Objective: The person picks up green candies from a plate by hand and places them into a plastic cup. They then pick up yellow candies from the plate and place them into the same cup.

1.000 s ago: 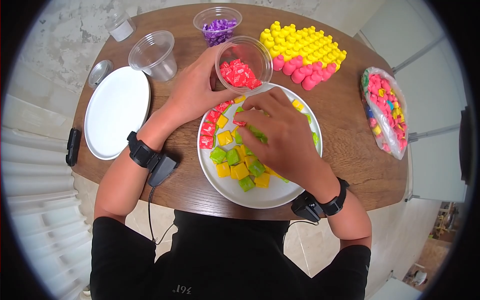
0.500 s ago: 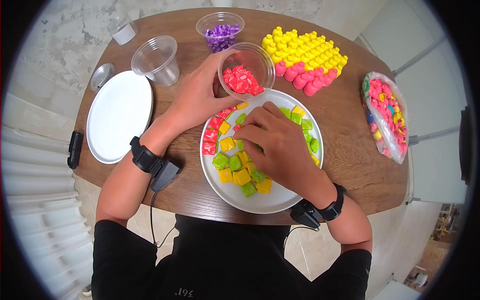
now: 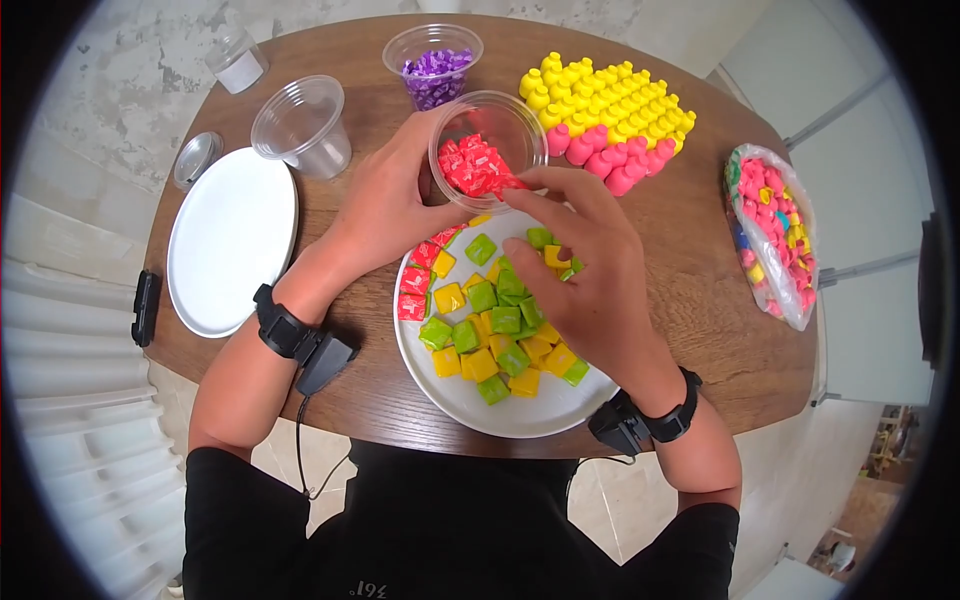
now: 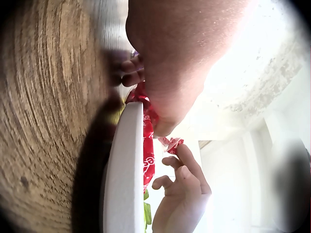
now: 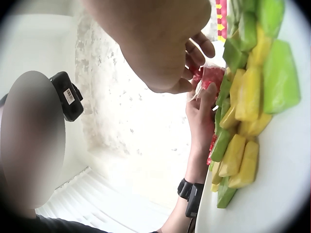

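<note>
My left hand (image 3: pixel 385 200) grips a clear plastic cup (image 3: pixel 520 130) tilted toward me over the plate's far edge. Red wrapped candies (image 3: pixel 472 165) lie in the cup. My right hand (image 3: pixel 595 275) reaches to the cup's near rim, its index fingertip at a red candy (image 4: pixel 174 145) and the thumb held apart below. Under both hands is a round white plate (image 3: pixel 440 395) with green candies (image 3: pixel 482 296) and yellow candies (image 3: pixel 448 297) in the middle. Several red candies (image 3: pixel 413 280) line its left edge.
At the left stand an oval white plate (image 3: pixel 232 250), a clear cup (image 3: pixel 305 125) and a small jar (image 3: pixel 238 68). A cup of purple pieces (image 3: pixel 436 75) is at the back. Rows of yellow bottles (image 3: pixel 600 95) and pink bottles (image 3: pixel 625 175) stand back right, beside a filled plastic bag (image 3: pixel 770 235).
My right hand has moved from low over the plate up to the cup's rim, its fingers spreading. A green candy now shows near the plate's far side. The left hand still holds the cup.
</note>
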{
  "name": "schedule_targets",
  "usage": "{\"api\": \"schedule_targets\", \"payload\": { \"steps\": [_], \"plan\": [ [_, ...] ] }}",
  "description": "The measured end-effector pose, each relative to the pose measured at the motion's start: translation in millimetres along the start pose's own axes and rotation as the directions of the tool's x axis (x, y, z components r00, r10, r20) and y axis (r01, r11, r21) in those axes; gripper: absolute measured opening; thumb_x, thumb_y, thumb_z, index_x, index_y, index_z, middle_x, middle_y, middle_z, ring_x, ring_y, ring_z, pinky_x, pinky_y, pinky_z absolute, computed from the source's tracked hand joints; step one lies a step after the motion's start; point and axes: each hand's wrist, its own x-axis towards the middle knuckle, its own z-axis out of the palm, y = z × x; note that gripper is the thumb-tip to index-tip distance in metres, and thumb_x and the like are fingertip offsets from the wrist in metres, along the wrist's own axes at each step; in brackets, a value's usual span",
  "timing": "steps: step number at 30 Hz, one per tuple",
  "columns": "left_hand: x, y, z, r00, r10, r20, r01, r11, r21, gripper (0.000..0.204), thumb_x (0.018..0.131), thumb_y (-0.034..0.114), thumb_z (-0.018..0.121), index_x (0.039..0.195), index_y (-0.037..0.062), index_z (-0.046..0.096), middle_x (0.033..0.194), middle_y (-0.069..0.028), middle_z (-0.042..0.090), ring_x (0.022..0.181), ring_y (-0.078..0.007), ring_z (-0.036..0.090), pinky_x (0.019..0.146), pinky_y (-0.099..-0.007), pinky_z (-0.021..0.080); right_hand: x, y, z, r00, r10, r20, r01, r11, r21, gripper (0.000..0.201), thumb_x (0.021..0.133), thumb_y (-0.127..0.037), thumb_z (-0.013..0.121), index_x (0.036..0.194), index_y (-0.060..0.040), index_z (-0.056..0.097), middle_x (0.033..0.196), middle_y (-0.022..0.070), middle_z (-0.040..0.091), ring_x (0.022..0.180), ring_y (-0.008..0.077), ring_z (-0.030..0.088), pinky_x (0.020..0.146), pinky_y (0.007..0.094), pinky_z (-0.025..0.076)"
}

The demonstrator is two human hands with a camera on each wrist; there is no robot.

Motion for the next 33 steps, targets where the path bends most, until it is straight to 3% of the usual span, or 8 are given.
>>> {"api": "schedule_targets", "payload": {
  "steps": [2, 8, 15, 25, 26, 29, 32, 33],
  "plan": [
    [-0.3, -0.3, -0.4, 1.000, -0.026, 0.011, 0.026, 1.000, -0.015, 0.087, 0.082, 0.029, 0.091, 0.156, 0.0105, 0.049, 0.143, -0.0164, 0.066, 0.129, -0.0377, 0.067, 0.102, -0.0447, 0.058, -1.2, -3.5, 0.0, 0.992, 0.017, 0.123, -0.011, 0.999, -0.044, 0.047, 0.087, -0.007, 0.079, 0.134, -0.0070, 0.073, 0.139, 0.0149, 0.066, 0.117, 0.0320, 0.067, 0.093, 0.0416, 0.056],
    [-0.2, -3.4, 0.0, 1.000, 0.007, -0.009, -0.007, 1.000, 0.000, 0.088, 0.081, 0.026, 0.092, 0.156, 0.0107, 0.049, 0.143, -0.0144, 0.066, 0.125, -0.0330, 0.070, 0.097, -0.0397, 0.060, -1.3, -8.5, 6.8, 0.989, 0.003, 0.150, 0.017, 0.992, -0.129, 0.061, 0.088, -0.014, 0.079, 0.147, -0.0114, 0.064, 0.156, 0.0173, 0.055, 0.130, 0.0373, 0.060, 0.110, 0.0487, 0.050],
    [-0.8, -8.3, 3.6, 1.000, -0.016, 0.011, 0.017, 0.994, -0.105, 0.093, 0.081, 0.022, 0.094, 0.160, 0.0104, 0.045, 0.148, -0.0129, 0.064, 0.130, -0.0286, 0.068, 0.101, -0.0379, 0.058, -2.0, -3.5, 3.5, 0.998, -0.014, 0.069, 0.022, 0.994, -0.105, 0.046, 0.087, -0.013, 0.080, 0.131, -0.0075, 0.068, 0.141, 0.0137, 0.060, 0.115, 0.0326, 0.068, 0.094, 0.0422, 0.059],
    [-1.6, -5.3, 1.5, 0.999, -0.036, 0.025, 0.036, 0.999, -0.031, 0.092, 0.082, 0.025, 0.089, 0.161, 0.0130, 0.043, 0.146, -0.0172, 0.064, 0.125, -0.0326, 0.071, 0.098, -0.0402, 0.060, -2.7, -7.8, 8.0, 0.972, 0.024, 0.234, 0.006, 0.992, -0.126, 0.060, 0.087, -0.011, 0.079, 0.144, -0.0076, 0.062, 0.152, 0.0156, 0.058, 0.130, 0.0374, 0.063, 0.102, 0.0443, 0.058],
    [-1.8, -4.3, 0.5, 0.999, -0.048, 0.013, 0.048, 0.999, -0.022, 0.092, 0.082, 0.025, 0.089, 0.161, 0.0130, 0.043, 0.146, -0.0172, 0.064, 0.125, -0.0326, 0.071, 0.098, -0.0402, 0.060, -1.5, -8.5, 7.6, 0.969, 0.011, 0.246, 0.018, 0.993, -0.115, 0.060, 0.087, -0.011, 0.079, 0.144, -0.0076, 0.062, 0.152, 0.0156, 0.058, 0.130, 0.0374, 0.063, 0.102, 0.0443, 0.058],
    [-1.9, -5.7, 1.1, 0.999, -0.048, 0.013, 0.048, 0.999, -0.025, 0.092, 0.083, 0.031, 0.091, 0.160, 0.0121, 0.043, 0.141, -0.0167, 0.066, 0.108, -0.0301, 0.076, 0.087, -0.0376, 0.063, 4.9, -19.2, 4.2, 0.984, -0.146, 0.103, 0.163, 0.970, -0.181, 0.048, 0.083, -0.004, 0.079, 0.129, -0.0051, 0.068, 0.136, 0.0134, 0.063, 0.101, 0.0302, 0.067, 0.075, 0.0423, 0.059],
    [-1.7, -9.3, 3.4, 0.999, -0.039, -0.001, 0.039, 0.997, -0.060, 0.092, 0.083, 0.031, 0.091, 0.159, 0.0116, 0.043, 0.141, -0.0171, 0.066, 0.106, -0.0297, 0.076, 0.086, -0.0382, 0.063, 5.4, -20.1, 5.9, 0.938, -0.317, 0.138, 0.335, 0.933, -0.135, 0.038, 0.082, -0.005, 0.080, 0.119, -0.0049, 0.071, 0.127, 0.0118, 0.067, 0.098, 0.0310, 0.066, 0.073, 0.0421, 0.059],
    [-1.7, -9.5, 3.3, 0.999, -0.045, -0.006, 0.045, 0.997, -0.058, 0.092, 0.083, 0.031, 0.091, 0.159, 0.0116, 0.043, 0.141, -0.0171, 0.066, 0.106, -0.0297, 0.076, 0.086, -0.0382, 0.063, 2.6, -22.4, 8.4, 0.940, -0.281, 0.193, 0.302, 0.950, -0.085, 0.032, 0.083, -0.006, 0.080, 0.113, -0.0047, 0.073, 0.120, 0.0110, 0.069, 0.102, 0.0325, 0.066, 0.075, 0.0427, 0.059]
  ]
}}
